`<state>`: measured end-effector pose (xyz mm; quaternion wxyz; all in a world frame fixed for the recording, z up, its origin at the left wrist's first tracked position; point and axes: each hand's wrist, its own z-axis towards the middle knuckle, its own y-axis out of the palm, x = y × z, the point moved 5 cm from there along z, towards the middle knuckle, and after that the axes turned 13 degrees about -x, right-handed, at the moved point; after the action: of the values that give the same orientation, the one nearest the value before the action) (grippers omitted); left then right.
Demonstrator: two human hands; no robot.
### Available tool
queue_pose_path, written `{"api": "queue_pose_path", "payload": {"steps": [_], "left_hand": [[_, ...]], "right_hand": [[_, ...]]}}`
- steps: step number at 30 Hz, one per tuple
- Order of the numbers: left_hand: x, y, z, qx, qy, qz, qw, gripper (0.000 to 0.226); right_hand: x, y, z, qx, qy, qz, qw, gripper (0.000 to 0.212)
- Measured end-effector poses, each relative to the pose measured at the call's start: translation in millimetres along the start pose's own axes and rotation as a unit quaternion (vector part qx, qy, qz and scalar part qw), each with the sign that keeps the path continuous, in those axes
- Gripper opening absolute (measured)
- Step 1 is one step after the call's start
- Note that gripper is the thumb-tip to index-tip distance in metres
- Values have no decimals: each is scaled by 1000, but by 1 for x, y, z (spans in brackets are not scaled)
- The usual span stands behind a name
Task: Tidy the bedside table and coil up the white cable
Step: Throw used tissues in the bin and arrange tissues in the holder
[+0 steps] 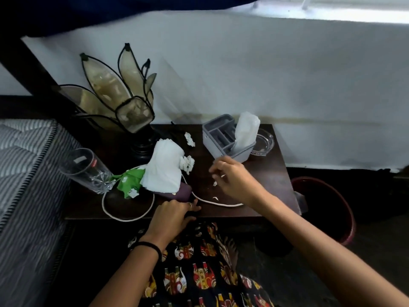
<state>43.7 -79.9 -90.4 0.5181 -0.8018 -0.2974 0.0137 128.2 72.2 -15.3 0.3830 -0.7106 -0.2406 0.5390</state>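
Head view: your left hand [174,214] rests curled at the dark wooden bedside table's [269,173] front edge beside the looped white cable [124,214]; your right hand [232,176] hovers, fingers curled, pinching small white scraps.

Left hand [171,214] lies low, palm down, fingers curled. Right hand [230,176] reaches forward, fingers bent downward, forearm outstretched.

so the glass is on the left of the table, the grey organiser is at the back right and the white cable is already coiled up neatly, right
Not quite. The head view shows the white cable uncoiled, trailing in loose loops across the table. The glass on the left and the grey organiser at the back right are as you say.
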Motion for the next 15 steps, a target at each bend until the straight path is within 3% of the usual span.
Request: {"api": "queue_pose_path", "payload": {"steps": [3, 10, 15], "left_hand": [[-3, 2, 2, 4, 13, -16, 1000, 38], [-8, 7, 2, 39, 55, -46, 997, 41], [-11, 14, 6, 32, 72, -68, 995, 39]], "right_hand": [[-15, 11, 46, -43, 8, -40, 998, 32], [-10, 20, 141, -146, 128, -73, 978, 67], [0, 34, 167, -157, 162, -111, 968, 65]]}}
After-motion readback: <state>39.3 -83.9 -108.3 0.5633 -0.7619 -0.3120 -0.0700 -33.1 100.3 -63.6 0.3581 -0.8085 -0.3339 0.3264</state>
